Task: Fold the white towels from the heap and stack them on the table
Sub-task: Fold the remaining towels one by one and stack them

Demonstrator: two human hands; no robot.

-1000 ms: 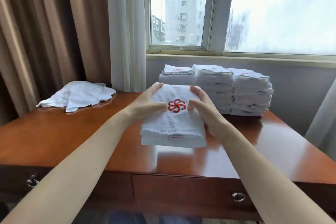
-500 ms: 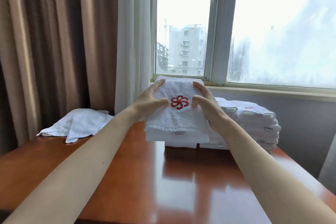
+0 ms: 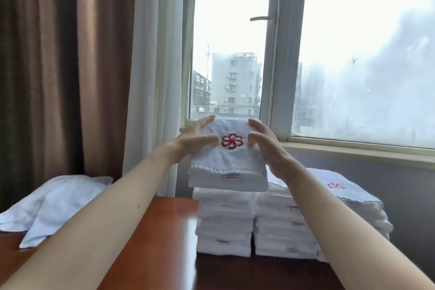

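Stacking step, by the look of it: the folded towel is gripped at both sides by the left hand and right hand, thumbs on top, fingers wrapped round the edges. It's held right over the left stack on the table; whether it's touching can't be told. Next it probably needs squaring up and letting go. The heap isn't folded yet.

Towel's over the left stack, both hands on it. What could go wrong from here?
1. The folded towel seems to overhang the left stack in front; set down like that, it might slide off or tilt the pile.
2. The right hand and its forearm pass just over the neighbouring stack; pulling back could drag its top towel.
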